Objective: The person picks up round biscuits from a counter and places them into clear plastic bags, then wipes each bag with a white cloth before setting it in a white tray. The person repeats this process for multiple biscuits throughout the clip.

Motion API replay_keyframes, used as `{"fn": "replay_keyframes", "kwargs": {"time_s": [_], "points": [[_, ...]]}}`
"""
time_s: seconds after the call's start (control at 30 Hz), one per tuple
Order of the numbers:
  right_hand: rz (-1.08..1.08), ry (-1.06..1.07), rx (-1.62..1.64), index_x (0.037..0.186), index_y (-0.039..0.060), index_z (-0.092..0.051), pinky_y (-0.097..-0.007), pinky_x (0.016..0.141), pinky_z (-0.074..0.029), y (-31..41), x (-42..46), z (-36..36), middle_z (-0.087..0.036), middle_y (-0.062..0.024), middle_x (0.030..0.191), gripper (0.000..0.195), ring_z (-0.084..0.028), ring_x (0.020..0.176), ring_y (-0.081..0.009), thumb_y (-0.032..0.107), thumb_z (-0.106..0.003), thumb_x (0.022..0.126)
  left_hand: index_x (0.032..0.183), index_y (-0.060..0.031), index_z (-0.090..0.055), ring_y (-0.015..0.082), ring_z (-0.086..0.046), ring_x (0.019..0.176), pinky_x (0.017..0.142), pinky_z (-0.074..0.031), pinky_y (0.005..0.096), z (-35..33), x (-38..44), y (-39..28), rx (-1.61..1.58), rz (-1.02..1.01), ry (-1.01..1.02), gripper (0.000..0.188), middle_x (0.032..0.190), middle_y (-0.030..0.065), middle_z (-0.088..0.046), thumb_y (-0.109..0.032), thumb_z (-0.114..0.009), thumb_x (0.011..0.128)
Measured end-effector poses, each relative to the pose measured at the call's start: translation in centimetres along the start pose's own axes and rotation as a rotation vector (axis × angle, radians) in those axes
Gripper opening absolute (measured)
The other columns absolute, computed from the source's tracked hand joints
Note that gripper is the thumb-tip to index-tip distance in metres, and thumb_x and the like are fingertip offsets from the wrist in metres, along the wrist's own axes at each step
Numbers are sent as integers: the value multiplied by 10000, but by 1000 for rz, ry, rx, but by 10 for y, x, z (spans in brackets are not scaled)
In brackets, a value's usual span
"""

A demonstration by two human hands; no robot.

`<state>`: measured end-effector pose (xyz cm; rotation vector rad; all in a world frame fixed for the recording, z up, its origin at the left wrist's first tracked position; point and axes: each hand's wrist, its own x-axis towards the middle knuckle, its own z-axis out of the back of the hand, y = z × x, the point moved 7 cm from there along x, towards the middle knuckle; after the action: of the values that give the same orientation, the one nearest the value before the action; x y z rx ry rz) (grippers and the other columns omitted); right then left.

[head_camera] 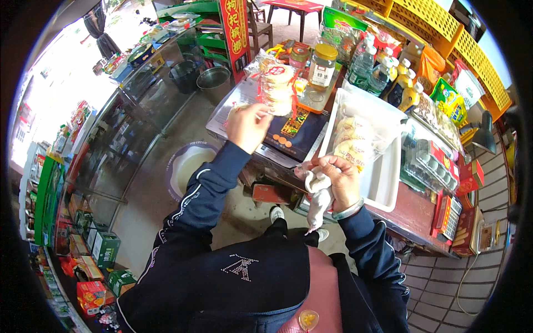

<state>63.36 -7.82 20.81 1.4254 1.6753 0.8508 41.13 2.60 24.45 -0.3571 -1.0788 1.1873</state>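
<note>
My left hand [250, 127] is raised over the near edge of the counter, at the lower end of a clear pack of round pastries [278, 89] with red ties; whether its fingers grip the pack is unclear. My right hand [342, 181] is closed on a whitish cloth-like item [320, 200], which hangs down past the counter's edge. Behind that hand, bagged pastries [352, 137] lie in a white plastic tray [389, 183]. A dark flat box [297, 133] with gold and orange print rests between the hands, on papers.
A honey jar [322, 66] with a gold lid stands behind the dark box. Bottles [368, 70], egg cartons [433, 162] and a calculator [449, 218] crowd the right side. Glass display cases [137, 104] line the left. A round tub [187, 166] sits on the floor.
</note>
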Motion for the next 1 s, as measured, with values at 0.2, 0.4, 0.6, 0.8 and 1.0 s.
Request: {"fn": "replay_keyframes", "kwargs": {"time_s": [0.2,0.4,0.6,0.8,1.0], "points": [[-48,76,2,891,-36,-610,-381,534,-576,4,0,-6,-679,-192,883,357,-683,638,-285,293,-511,989,1070,-78,-651,315,-609,1042,860,-484,409,50,17,57,363,-19,-123,366,1125,156,-639,-299,-722,787],[-69,36,-12,906,-46,-616,-359,634,-567,-6,-3,10,-655,-141,826,465,-667,706,-226,391,-483,991,1142,-75,-610,345,-626,1009,857,-490,412,35,18,104,405,231,60,486,1088,169,-658,-415,-689,804],[-85,35,-78,921,-37,-605,-360,641,-572,-10,-5,16,-653,-145,821,469,-675,738,-229,410,-479,989,1210,-114,-580,342,-632,991,843,-494,425,26,17,104,391,258,173,520,1089,156,-665,-429,-677,807],[-257,76,117,1117,-10,-550,-441,753,-579,-18,-22,-6,-642,-191,954,459,-675,933,-341,423,-506,971,1161,-92,-596,333,-634,988,840,-494,416,32,19,105,341,291,192,537,1079,151,-668,-444,-710,772],[-331,266,212,1408,60,-342,-464,918,-514,-35,-50,-17,-568,-236,1229,675,-574,1138,-347,53,-684,827,1010,-78,-649,333,-638,950,820,-495,423,36,45,108,344,204,41,467,987,170,-675,-464,-717,756]]}}
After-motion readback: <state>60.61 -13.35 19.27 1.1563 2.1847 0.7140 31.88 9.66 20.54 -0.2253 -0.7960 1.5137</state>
